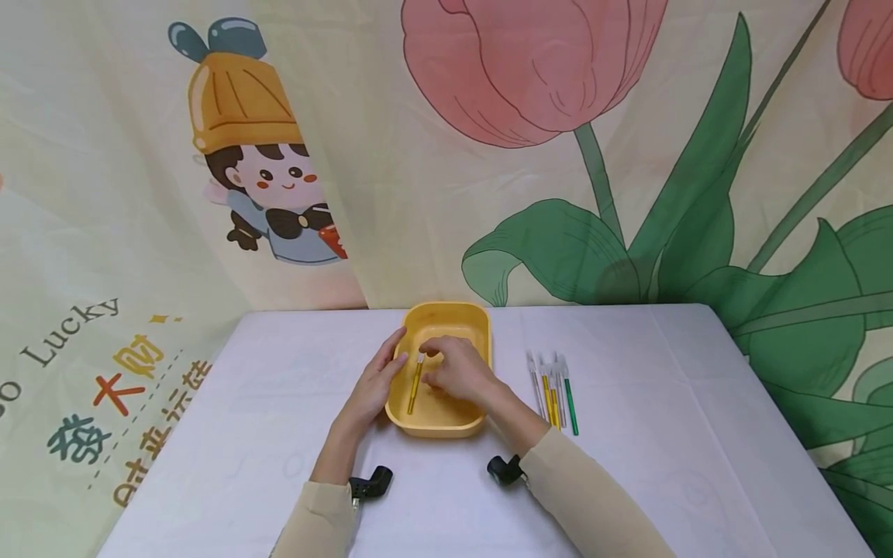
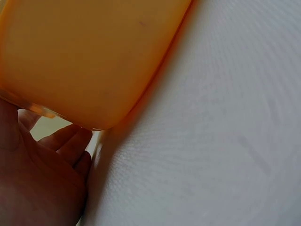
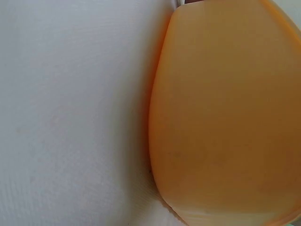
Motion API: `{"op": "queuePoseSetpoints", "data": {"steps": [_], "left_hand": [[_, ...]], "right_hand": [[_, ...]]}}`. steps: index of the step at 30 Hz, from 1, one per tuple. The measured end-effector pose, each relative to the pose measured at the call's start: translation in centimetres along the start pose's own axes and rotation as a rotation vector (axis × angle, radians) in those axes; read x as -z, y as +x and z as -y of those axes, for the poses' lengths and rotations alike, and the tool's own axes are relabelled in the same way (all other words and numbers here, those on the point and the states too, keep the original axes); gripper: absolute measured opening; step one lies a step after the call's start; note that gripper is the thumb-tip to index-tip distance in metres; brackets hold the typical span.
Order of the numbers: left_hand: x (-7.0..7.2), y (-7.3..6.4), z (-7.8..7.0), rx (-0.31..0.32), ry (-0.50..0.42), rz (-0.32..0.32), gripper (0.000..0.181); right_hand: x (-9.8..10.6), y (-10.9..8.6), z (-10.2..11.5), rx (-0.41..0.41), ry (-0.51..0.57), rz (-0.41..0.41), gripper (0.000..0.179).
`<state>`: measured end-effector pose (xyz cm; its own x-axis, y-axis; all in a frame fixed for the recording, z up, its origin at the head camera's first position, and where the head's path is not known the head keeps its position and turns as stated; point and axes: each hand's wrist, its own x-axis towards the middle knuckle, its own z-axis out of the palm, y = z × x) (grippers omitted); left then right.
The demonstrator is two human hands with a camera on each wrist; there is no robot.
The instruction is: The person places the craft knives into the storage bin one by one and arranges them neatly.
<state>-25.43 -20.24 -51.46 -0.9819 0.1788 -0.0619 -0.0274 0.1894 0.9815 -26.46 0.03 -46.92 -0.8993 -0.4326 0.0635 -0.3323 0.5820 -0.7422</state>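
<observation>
A yellow rectangular tray (image 1: 436,426) sits on the white-covered table. My left hand (image 1: 373,384) grips its left side, thumb at the rim and fingers along the outside; the left wrist view shows those fingers (image 2: 70,143) against the tray's wall (image 2: 94,61). Inside the tray, toward the left, lies a slim yellow pen (image 1: 415,387) with a pale upper end. My right hand (image 1: 456,372) reaches over the tray, its bent index fingertip right at the pen's upper end and the thumb apart below. In the right wrist view the tray's outer wall (image 3: 225,113) hides this hand.
Several slim pens (image 1: 553,391) with white, yellow and green barrels and pale tops lie side by side to the right of the tray. A printed cloth (image 1: 391,194) hangs behind the table's back edge. Black wrist cameras (image 1: 372,482) sit on both forearms.
</observation>
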Motion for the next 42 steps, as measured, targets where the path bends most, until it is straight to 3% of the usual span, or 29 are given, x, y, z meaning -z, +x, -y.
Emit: {"op": "queuePoseSetpoints", "data": {"steps": [9, 19, 42], "left_hand": [[0.1, 0.0, 0.1, 0.000, 0.007, -0.002, 0.051], [0.0, 0.0, -0.1, 0.010, 0.007, 0.004, 0.052], [0.1, -0.2, 0.0, 0.016, 0.032, -0.004, 0.053]], "right_hand": [[0.4, -0.7, 0.1, 0.026, 0.110, -0.007, 0.046], [1.2, -2.3, 0.1, 0.029, 0.209, -0.077, 0.042], [3.9, -5.2, -0.2, 0.003, 0.262, -0.298, 0.038]]}}
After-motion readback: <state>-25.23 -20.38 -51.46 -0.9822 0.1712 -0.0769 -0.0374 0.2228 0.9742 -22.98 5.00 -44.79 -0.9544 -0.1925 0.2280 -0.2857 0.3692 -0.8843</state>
